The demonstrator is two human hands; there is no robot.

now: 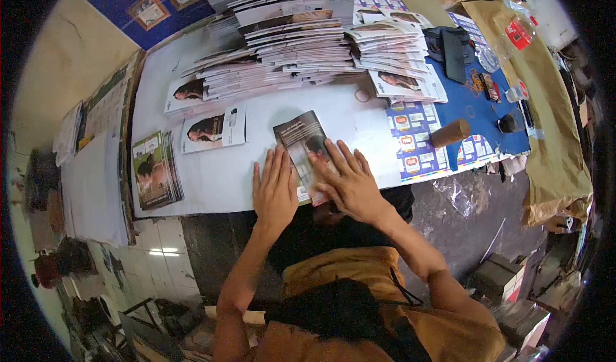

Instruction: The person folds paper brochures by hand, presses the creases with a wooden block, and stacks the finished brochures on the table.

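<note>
A dark-covered booklet (299, 133) lies tilted on the white tabletop in front of me, near its front edge. My left hand (276, 191) is open, its fingers stretched out flat along the booklet's left edge. Across the lower right of the cover lies my right hand (351, 184), also open, fingers extended and pressed flat. My hands hide the lower part of the booklet. A white booklet with a dark-haired figure (212, 130) rests farther left. Beyond it, at the table's left edge, stands a small pile of green and brown booklets (154, 173).
Tall stacks of booklets (295, 48) fill the back of the table. To the right are a printed blue sheet (414, 141), a brown cylinder (450, 133), a dark phone-like slab (453, 54), a glass of dark liquid (511, 122) and a plastic bottle (518, 33). A rubber band (362, 95) lies nearby.
</note>
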